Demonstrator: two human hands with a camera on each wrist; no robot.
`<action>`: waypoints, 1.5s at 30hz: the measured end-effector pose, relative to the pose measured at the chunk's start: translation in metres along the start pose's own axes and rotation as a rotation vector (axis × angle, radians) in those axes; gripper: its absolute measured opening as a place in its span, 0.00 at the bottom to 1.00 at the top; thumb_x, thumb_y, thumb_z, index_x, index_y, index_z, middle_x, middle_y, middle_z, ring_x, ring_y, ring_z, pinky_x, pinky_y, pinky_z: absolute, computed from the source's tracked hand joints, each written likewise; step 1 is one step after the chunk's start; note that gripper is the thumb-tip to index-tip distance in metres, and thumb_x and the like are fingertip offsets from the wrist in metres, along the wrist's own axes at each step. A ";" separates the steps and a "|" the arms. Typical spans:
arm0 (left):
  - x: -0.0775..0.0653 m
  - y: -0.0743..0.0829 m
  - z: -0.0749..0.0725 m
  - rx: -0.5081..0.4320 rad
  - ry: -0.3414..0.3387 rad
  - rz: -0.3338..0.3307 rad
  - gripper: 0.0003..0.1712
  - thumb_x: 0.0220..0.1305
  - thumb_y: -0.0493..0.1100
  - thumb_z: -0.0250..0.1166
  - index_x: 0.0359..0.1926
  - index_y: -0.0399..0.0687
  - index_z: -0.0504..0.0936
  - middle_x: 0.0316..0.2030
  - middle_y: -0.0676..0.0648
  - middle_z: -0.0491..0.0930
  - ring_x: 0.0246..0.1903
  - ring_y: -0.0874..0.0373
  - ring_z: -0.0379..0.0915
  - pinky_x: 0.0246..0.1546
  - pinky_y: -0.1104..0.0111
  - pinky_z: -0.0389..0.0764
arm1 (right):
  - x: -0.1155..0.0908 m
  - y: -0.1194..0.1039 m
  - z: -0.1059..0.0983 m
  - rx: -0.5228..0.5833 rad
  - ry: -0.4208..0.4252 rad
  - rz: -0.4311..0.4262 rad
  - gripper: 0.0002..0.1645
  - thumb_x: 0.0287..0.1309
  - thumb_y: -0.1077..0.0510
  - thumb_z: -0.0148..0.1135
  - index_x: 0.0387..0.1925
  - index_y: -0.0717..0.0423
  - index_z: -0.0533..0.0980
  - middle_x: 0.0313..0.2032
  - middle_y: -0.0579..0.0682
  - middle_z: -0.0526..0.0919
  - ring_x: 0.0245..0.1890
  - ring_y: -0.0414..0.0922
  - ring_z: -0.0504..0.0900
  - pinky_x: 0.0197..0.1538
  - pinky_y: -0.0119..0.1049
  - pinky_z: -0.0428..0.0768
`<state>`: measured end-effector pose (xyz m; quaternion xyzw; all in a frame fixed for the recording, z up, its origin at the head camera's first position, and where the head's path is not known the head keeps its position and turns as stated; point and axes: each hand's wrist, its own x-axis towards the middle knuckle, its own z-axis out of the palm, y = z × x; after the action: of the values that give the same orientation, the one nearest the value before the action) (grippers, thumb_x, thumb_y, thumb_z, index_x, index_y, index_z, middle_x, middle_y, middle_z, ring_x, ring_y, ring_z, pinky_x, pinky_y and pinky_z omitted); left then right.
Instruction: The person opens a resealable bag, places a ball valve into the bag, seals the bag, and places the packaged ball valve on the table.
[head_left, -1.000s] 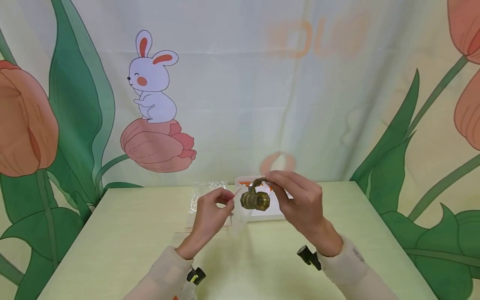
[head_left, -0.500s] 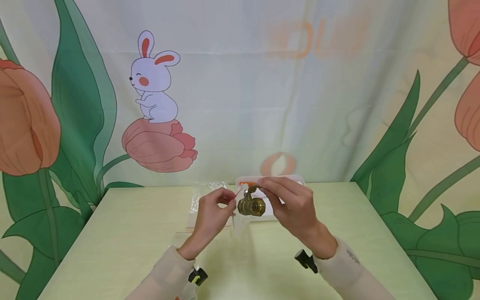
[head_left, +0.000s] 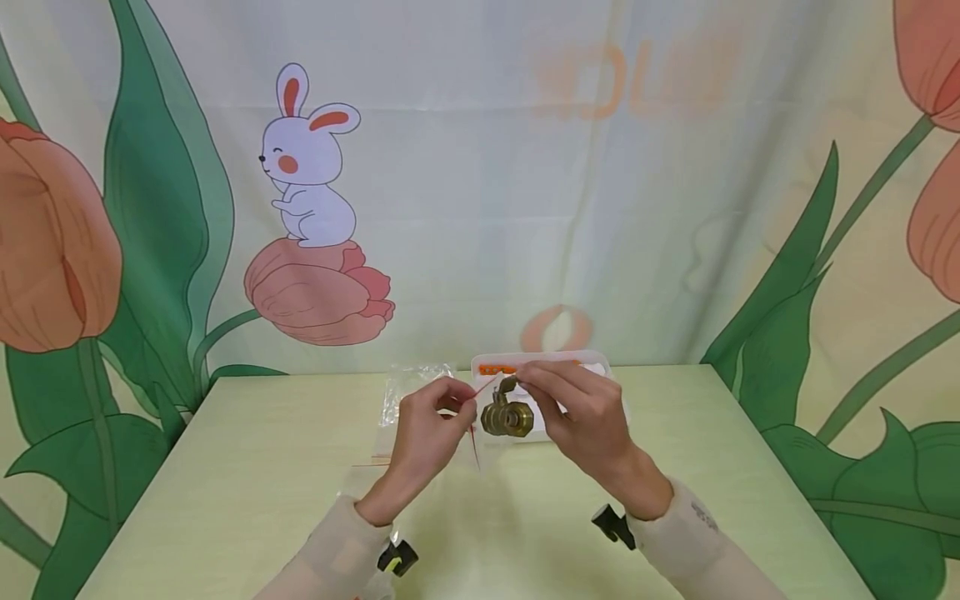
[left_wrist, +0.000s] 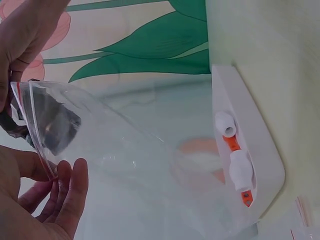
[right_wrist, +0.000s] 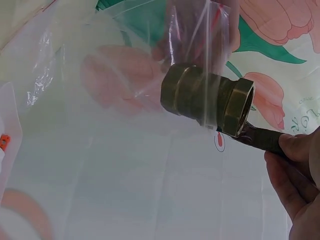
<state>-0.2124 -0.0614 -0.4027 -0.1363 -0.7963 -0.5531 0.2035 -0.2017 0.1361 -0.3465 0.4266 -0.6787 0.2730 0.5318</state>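
My right hand (head_left: 588, 408) pinches the lever of a brass ball valve (head_left: 507, 419) between thumb and fingers, holding it above the table. With thumb and fingers my left hand (head_left: 429, 423) grips the red-lined mouth edge of a clear zip bag (left_wrist: 135, 150). The bag's mouth is spread apart. In the right wrist view, the far part of the valve body (right_wrist: 187, 92) lies within the bag, while its near hex end and lever stick out past the red-lined edge. The left wrist view shows the valve (left_wrist: 59, 125) through the plastic.
Behind the hands stands a white tray (head_left: 486, 359) holding white fittings (left_wrist: 241, 171) with orange levers (left_wrist: 231, 143). More clear plastic bags (head_left: 401, 400) lie flat on the table, left of the tray. A printed curtain (head_left: 465, 208) hangs at the back edge.
My right hand has moved left and slightly down with the ball valve, towards the bag's mouth. My left hand has shifted slightly right, still gripping the bag.
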 end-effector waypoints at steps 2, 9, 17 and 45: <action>0.000 0.001 0.000 0.002 0.001 0.013 0.05 0.57 0.32 0.66 0.32 0.45 0.84 0.28 0.48 0.85 0.25 0.61 0.80 0.28 0.73 0.83 | -0.003 0.001 0.002 -0.002 -0.010 0.005 0.05 0.61 0.61 0.65 0.35 0.58 0.85 0.32 0.49 0.88 0.29 0.44 0.87 0.32 0.36 0.84; -0.002 0.004 0.001 -0.024 0.003 0.029 0.05 0.57 0.31 0.66 0.32 0.44 0.85 0.27 0.47 0.85 0.25 0.62 0.80 0.28 0.73 0.84 | -0.013 0.002 0.007 -0.019 -0.084 0.032 0.06 0.53 0.66 0.70 0.35 0.56 0.84 0.32 0.47 0.88 0.32 0.41 0.86 0.33 0.34 0.84; -0.004 0.006 0.003 -0.048 -0.008 0.023 0.04 0.58 0.31 0.65 0.32 0.43 0.84 0.27 0.47 0.85 0.24 0.63 0.81 0.29 0.73 0.84 | -0.019 0.000 0.013 -0.023 -0.176 0.066 0.12 0.45 0.70 0.73 0.34 0.56 0.84 0.32 0.47 0.88 0.34 0.40 0.87 0.38 0.34 0.85; -0.007 0.011 0.006 -0.097 -0.005 0.002 0.05 0.59 0.31 0.66 0.34 0.44 0.85 0.30 0.45 0.86 0.29 0.58 0.83 0.31 0.76 0.83 | -0.039 -0.002 0.041 -0.186 -0.427 0.133 0.09 0.48 0.64 0.75 0.32 0.50 0.85 0.30 0.42 0.89 0.32 0.37 0.87 0.36 0.29 0.84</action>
<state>-0.2022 -0.0519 -0.3984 -0.1482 -0.7688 -0.5907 0.1952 -0.2173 0.1122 -0.3959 0.3780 -0.8246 0.1473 0.3944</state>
